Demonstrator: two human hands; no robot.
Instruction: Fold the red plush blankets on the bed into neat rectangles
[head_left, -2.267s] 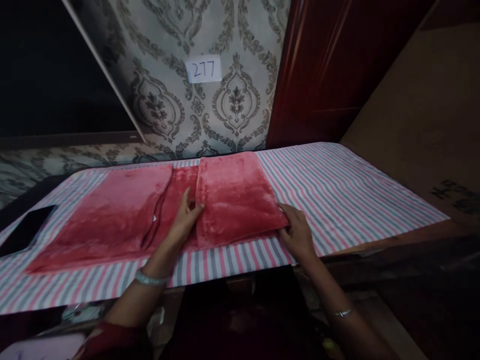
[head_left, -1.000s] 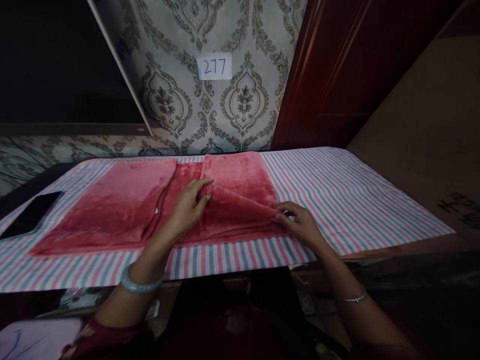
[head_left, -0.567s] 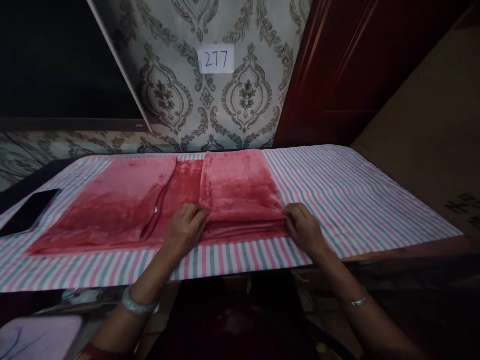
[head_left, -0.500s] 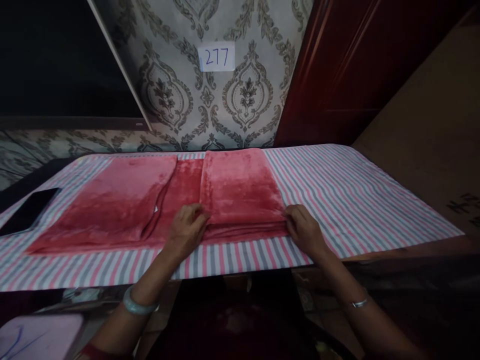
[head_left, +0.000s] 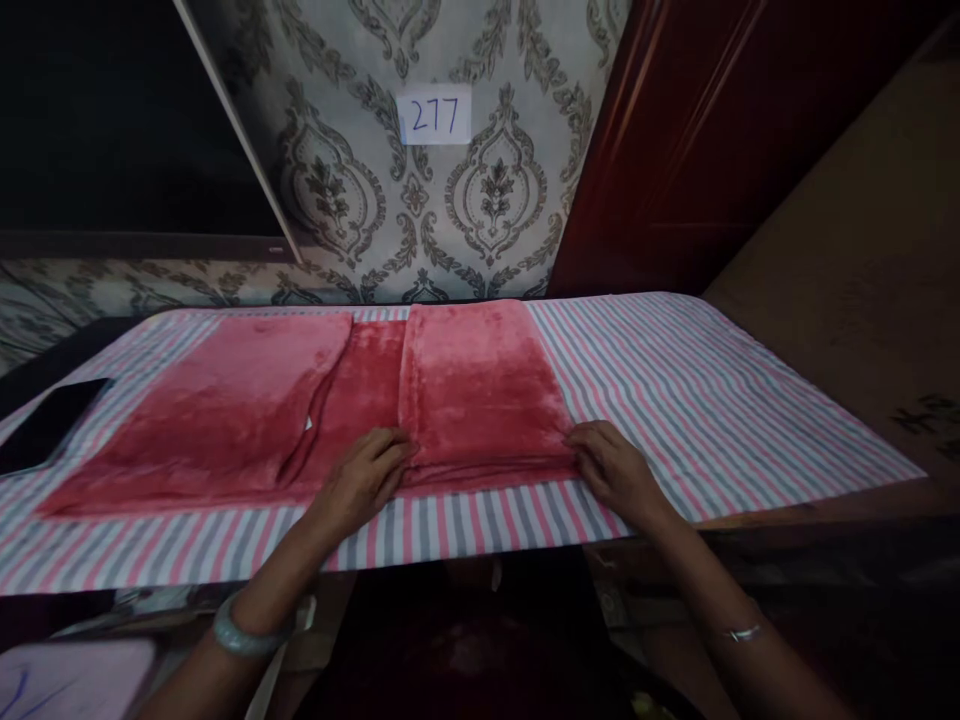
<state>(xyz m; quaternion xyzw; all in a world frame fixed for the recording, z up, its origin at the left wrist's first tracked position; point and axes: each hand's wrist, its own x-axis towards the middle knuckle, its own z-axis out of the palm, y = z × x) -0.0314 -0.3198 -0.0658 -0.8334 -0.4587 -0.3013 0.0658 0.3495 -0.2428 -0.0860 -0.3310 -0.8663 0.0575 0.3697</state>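
A plush pink-red blanket lies on a striped cloth, folded in from both sides. Its left and right folded panels leave a darker single strip between them. My left hand pinches the near left corner of the right panel, fingers closed on the fabric. At that panel's near right corner, my right hand has its fingertips closed on the edge. Layered folds show along the near edge between both hands. A small white tag pokes out beside the left panel's inner edge.
The striped cloth covers the table and hangs at its front. A black phone lies at the left. Behind are a dark screen, patterned wallpaper and a paper marked 277. A brown cardboard surface stands at the right.
Both hands have lowered slightly toward me, and the panel's raised near edge now lies flatter. My left hand has turned flatter over its corner.
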